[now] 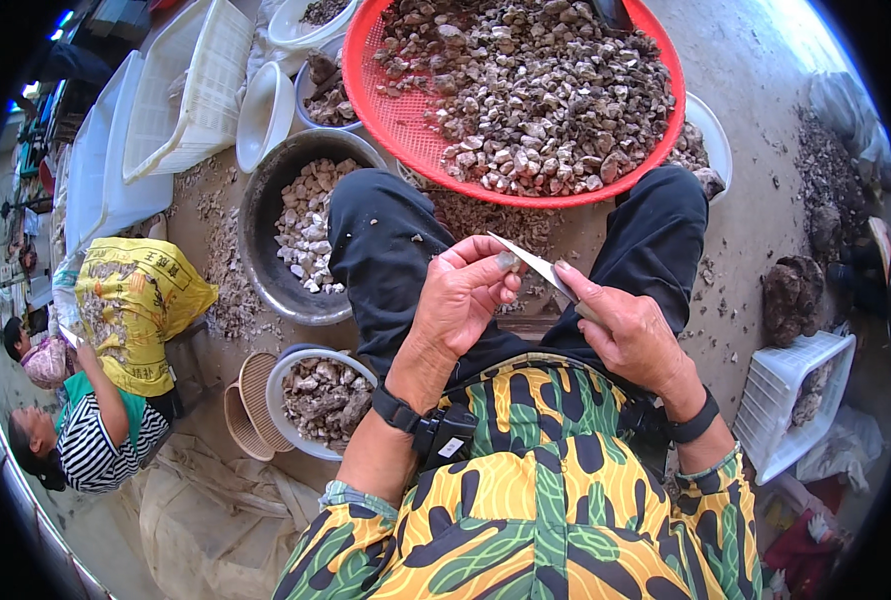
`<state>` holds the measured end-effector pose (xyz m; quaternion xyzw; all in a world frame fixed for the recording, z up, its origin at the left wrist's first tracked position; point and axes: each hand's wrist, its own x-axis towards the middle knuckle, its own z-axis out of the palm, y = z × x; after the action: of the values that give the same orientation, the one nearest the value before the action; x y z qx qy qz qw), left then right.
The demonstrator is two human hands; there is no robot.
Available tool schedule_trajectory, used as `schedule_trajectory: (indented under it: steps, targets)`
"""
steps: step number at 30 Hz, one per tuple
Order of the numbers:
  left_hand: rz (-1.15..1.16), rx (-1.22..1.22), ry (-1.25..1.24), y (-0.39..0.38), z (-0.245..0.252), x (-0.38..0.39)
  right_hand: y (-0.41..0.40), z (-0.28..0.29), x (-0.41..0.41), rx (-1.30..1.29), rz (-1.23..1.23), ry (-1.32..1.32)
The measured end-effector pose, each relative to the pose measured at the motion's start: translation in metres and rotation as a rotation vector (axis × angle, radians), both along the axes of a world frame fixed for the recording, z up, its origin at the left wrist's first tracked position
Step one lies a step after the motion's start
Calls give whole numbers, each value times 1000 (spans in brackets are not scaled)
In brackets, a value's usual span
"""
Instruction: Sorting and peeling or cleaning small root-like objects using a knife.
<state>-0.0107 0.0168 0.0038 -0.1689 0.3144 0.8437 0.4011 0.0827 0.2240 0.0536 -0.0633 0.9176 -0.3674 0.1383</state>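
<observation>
My left hand (466, 289) pinches a small pale lump (505, 260) between thumb and fingers, above my lap. In my right hand (625, 315) is a knife (539, 262) with a pointed blade, angled towards the left fingertips. The blade lies close to the lump; whether it touches cannot be told. Beyond my knees sits a red plastic mesh basket (396, 124) heaped with brown and whitish lumps (543, 90). Left of my knee, a dark basin (258, 247) holds paler lumps (310, 225).
A white bowl (276, 390) of brown pieces stands by my left hip, beside a tan slatted basket (246, 409). White crates (186, 82) stand far left. A seated co-worker (107, 442) is at left. At right are a crate (798, 405) and a large dark lump (790, 296). Scraps litter the floor.
</observation>
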Motion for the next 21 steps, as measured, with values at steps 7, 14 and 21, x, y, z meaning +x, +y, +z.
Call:
schedule_trajectory:
  steps: [7, 14, 21]
  targets:
    - [27, -91, 70, 4, 6, 0, 0, -8, 1, -114, 2, 51]
    - [76, -132, 92, 2, -3, -1, 2, -8, 3, -127, -3, 26]
    - [125, -155, 66, 2, -5, -4, 5, -12, 7, -114, 4, 54]
